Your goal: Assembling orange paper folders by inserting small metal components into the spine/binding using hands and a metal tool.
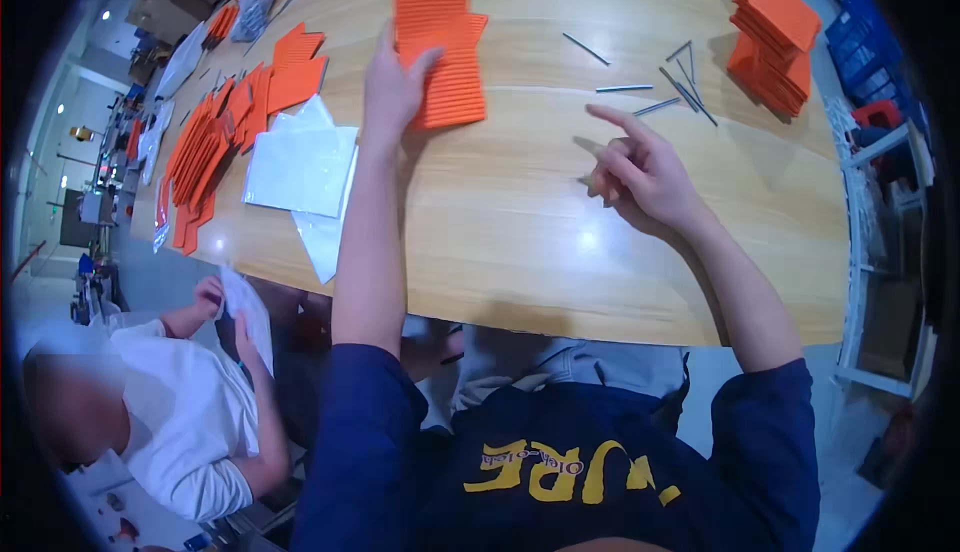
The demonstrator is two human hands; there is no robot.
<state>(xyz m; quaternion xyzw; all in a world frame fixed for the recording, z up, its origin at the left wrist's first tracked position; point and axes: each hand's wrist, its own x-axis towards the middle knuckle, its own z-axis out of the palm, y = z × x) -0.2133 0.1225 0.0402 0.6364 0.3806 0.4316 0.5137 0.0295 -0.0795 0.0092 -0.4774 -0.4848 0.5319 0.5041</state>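
Left hand (392, 87), upper centre of frame: fingers spread flat, thumb angled out right onto the ribbed orange sheets (440, 52). Palm lies on the sheets' left edge, pressing rather than pinching; it looks like steadying the small pile against the table so it stays squared.

Right hand (640, 174), centre right: index finger stretched out toward the upper left, remaining fingers curled loosely in, holding nothing I can make out. It hovers just over the wooden table (520, 242), well apart from the orange sheets and nearer to the thin metal rods (655, 87) scattered above it.

Outward from there: a taller stack of orange pieces (775, 42) sits at upper right, beyond the rods. Clear plastic bags (300, 167) lie left of the left forearm, likely set within easy reach. More orange sheets are fanned along the table's left edge (205, 152).

Lower left: 1 other person in a white shirt (190, 422), hands raised around a clear bag (245, 312), below table level.
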